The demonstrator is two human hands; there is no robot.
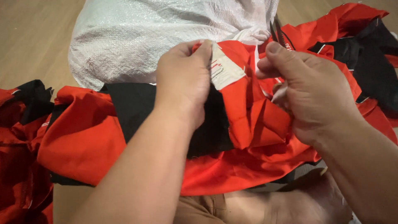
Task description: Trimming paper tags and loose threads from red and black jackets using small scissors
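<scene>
We observe the left hand (184, 81) closed on a red and black garment (248, 120), its grip pinching the fabric edge just beside a white sewn-in label (224, 68), with fingers curled over the cloth and the thumb pressed against the top of the label. The label stands upright at the fold, between the two hands.

The right hand (309, 95) sits just beside it, its grip likewise closed. The thumb and forefinger are drawn together over the red fabric, and a small pair of dark thread snips (278, 31) projects upward from this hand, blades pointing away from the person. We cannot tell how the snips are seated in the palm, as the fingers hide the handles.

The garment lies across the person's lap, bunched in folds, with a black panel beneath the left hand and red cloth spreading to both sides. More red and black garments (365, 45) lie heaped to the right and at the far left (20, 124). Behind the hands rests a full white woven sack (145, 37) on a wooden floor (29, 37). The person's bare foot (298, 203) shows at the lower edge.
</scene>
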